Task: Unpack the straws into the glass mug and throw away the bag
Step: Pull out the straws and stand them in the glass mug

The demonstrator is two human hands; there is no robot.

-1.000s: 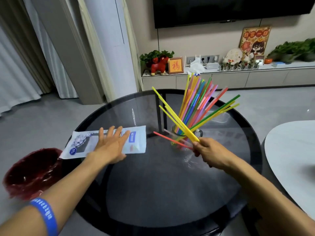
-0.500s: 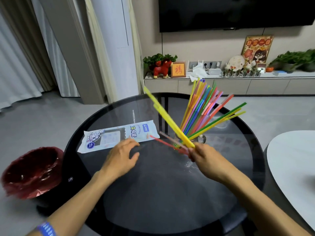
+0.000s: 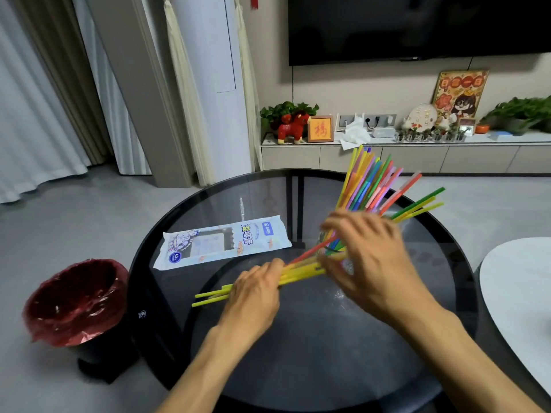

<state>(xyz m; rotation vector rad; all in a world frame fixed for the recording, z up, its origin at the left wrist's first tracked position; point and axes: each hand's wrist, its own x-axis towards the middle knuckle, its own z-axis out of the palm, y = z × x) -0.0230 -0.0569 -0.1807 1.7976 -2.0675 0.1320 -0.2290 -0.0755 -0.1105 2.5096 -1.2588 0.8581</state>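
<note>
Left hand point(image 3: 253, 296) closed round loose bunch of yellow plastic straws point(image 3: 298, 271), lying near flat over round dark glass table point(image 3: 298, 368). Right hand point(image 3: 366, 257) half open, blurred, fingers on same bunch, hiding most of clear glass mug point(image 3: 326, 236). Mug holds fan of multicoloured straws point(image 3: 369, 186). Flat white printed straw bag point(image 3: 220, 242) lies on table, left of mug. Red-lined bin point(image 3: 74, 302) on floor, nothing visible inside.

The setting is identified as a home living room. A large dark television point(image 3: 417, 25) is mounted on the wall above a low cabinet point(image 3: 387, 158), on which potted plants point(image 3: 287, 110), a red toy animal point(image 3: 293, 128), a framed character point(image 3: 320, 129) and other ornaments are arranged. Long curtains point(image 3: 38, 99) are hung at the left. A round glass coffee table point(image 3: 298, 338) is placed on a grey floor point(image 3: 74, 219), with a lined waste bin point(image 3: 74, 302) beside it.
</note>
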